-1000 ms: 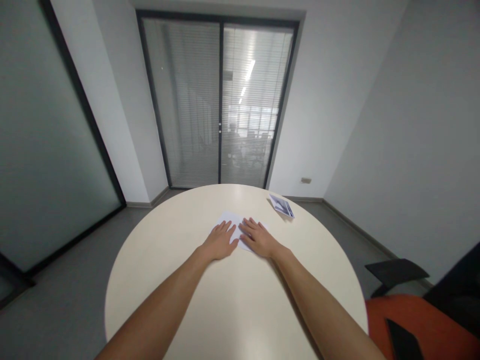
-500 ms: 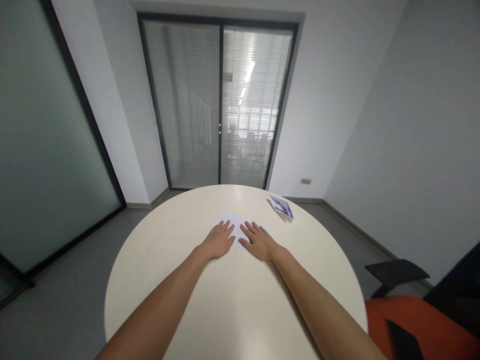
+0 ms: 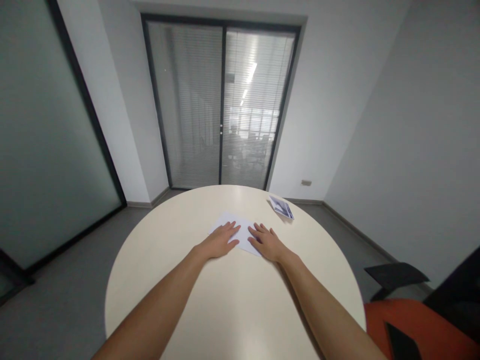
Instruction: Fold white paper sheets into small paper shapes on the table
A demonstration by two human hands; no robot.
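Observation:
A sheet of white paper lies flat on the round cream table, partly covered by both hands. My left hand rests palm down on its left part, fingers stretched out and pointing to the right. On the right part, my right hand is also laid palm down with its fingers apart. Between the two hands a strip of the sheet shows. Neither hand grips anything.
A folded printed card stands near the table's far right edge, propped up a little. An orange chair with black armrests is at the right. Beyond the table is a glass door with blinds.
My right hand has slid slightly to the right, and the gap between the hands is wider. The left hand has turned so its fingers point more to the right. More paper shows.

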